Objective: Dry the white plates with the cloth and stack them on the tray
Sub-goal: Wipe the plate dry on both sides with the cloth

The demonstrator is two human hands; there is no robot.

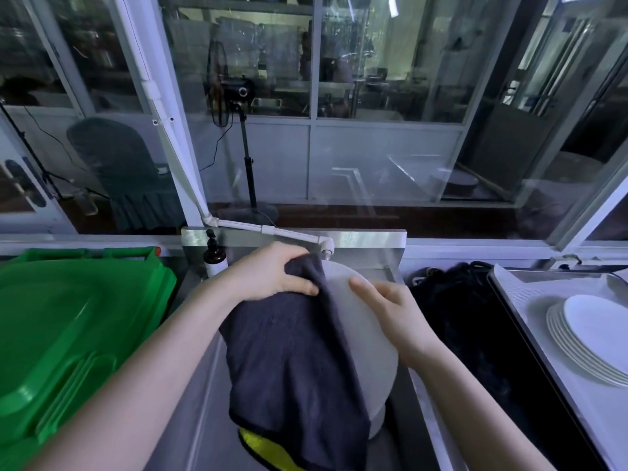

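Note:
I hold a white plate tilted on edge above the steel sink. My left hand grips a dark grey cloth against the plate's upper left rim; the cloth drapes down over the plate's left half. My right hand holds the plate's right rim, its thumb lying on the face. A stack of several white plates lies on the steel tray at the right. Part of another plate shows below the held one.
A green plastic bin lid fills the left side. A soap pump bottle stands at the sink's back left, under a white tap pipe. A black bundle lies between sink and tray. A yellow cloth sits low in the sink.

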